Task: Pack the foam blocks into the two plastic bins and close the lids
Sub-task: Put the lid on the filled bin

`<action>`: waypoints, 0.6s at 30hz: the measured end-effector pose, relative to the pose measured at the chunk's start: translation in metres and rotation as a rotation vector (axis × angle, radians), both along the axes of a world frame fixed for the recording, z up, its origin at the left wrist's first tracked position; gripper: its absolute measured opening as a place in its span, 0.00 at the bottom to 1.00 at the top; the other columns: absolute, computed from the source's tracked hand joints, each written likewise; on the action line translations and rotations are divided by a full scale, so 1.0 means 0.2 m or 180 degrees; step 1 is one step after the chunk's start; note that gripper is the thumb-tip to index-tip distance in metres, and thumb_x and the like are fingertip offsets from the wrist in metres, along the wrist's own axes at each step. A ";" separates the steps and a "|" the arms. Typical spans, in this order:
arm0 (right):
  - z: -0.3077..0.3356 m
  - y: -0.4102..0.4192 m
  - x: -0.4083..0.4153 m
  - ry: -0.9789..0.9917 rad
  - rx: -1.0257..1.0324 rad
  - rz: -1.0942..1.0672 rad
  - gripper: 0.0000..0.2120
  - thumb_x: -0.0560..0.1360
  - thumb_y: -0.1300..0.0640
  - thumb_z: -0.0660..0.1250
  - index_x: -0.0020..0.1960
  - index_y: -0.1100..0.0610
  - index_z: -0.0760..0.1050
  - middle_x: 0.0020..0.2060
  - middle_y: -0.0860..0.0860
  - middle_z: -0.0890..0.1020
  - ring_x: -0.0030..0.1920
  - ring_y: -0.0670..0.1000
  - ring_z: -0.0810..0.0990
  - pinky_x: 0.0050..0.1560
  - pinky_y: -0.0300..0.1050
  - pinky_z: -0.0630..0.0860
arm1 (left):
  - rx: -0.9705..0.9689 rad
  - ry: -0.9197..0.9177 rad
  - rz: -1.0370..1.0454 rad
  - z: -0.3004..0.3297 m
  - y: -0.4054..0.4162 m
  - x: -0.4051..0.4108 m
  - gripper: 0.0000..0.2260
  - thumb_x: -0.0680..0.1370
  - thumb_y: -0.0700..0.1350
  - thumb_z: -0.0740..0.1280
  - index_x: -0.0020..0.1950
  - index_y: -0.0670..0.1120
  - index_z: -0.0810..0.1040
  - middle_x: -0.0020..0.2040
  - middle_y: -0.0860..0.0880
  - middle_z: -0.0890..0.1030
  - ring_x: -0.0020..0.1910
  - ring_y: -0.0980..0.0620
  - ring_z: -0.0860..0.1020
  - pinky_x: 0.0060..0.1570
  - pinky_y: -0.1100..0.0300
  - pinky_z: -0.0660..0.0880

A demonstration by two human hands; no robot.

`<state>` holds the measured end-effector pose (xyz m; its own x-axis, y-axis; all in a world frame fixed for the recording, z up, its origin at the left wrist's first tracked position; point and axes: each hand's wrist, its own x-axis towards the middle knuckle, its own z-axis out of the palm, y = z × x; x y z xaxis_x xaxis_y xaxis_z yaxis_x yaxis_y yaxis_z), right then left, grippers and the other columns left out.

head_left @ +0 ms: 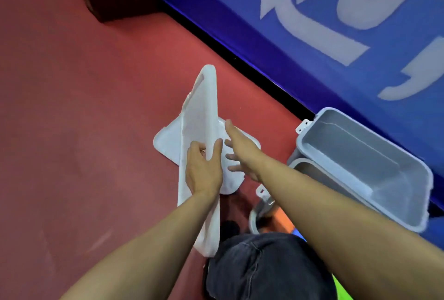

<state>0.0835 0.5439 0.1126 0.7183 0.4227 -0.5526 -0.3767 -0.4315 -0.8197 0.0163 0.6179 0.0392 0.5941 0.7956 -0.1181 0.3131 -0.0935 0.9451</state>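
Large white lettering runs across the blue banner [324,42] in the upper right of the frame, but it is seen at a slant, cut off by the frame edges and blurred, so no word can be read. Nothing else carries legible text.

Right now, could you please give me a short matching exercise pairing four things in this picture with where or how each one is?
Things:
1. left hand
2. right hand
3. flat lid
4. grey bin

States:
A. lying on the red floor
B. open-topped, beside the blue wall
C. gripping the tilted lid
D. fingers spread, reaching over the flat lid

Pairs: 1-C, 2-D, 3-A, 4-B
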 end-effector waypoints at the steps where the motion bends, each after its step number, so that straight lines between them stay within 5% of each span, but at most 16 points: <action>1: 0.03 -0.09 0.02 0.0183 0.0145 -0.0236 0.34 0.76 0.25 0.55 0.76 0.41 0.67 0.70 0.46 0.75 0.66 0.55 0.78 0.65 0.60 0.76 | 0.0092 -0.0012 -0.0194 0.06 -0.09 0.03 0.18 0.77 0.66 0.65 0.45 0.52 0.68 0.41 0.55 0.73 0.38 0.53 0.74 0.40 0.55 0.73; 5: 0.17 -0.45 0.01 0.0199 0.0662 -0.1046 0.33 0.78 0.27 0.53 0.65 0.49 0.80 0.55 0.49 0.86 0.57 0.51 0.85 0.59 0.53 0.79 | 0.0491 -0.0208 -0.0934 0.26 -0.47 0.15 0.15 0.81 0.64 0.57 0.48 0.53 0.72 0.49 0.54 0.76 0.46 0.52 0.77 0.47 0.53 0.74; 8: 0.27 -0.77 -0.02 -0.0014 0.0939 -0.1559 0.30 0.79 0.30 0.54 0.66 0.49 0.79 0.54 0.49 0.87 0.54 0.49 0.86 0.53 0.49 0.81 | 0.0598 -0.0362 -0.1429 0.38 -0.74 0.20 0.16 0.84 0.60 0.54 0.45 0.53 0.72 0.48 0.52 0.76 0.44 0.52 0.75 0.45 0.55 0.70; 12: 0.35 -1.17 -0.10 -0.0276 0.1394 -0.2144 0.25 0.80 0.35 0.60 0.67 0.51 0.77 0.54 0.48 0.87 0.55 0.52 0.86 0.57 0.57 0.81 | 0.0800 -0.0662 -0.2279 0.53 -1.07 0.25 0.20 0.84 0.59 0.54 0.35 0.54 0.68 0.39 0.51 0.76 0.38 0.54 0.75 0.40 0.55 0.69; 18: 0.38 -1.60 -0.24 -0.0883 0.1735 -0.2957 0.16 0.81 0.45 0.66 0.65 0.51 0.74 0.55 0.51 0.86 0.56 0.55 0.86 0.52 0.61 0.83 | 0.0962 -0.0714 -0.3247 0.68 -1.46 0.23 0.24 0.83 0.62 0.51 0.42 0.52 0.81 0.42 0.53 0.83 0.42 0.56 0.81 0.44 0.60 0.74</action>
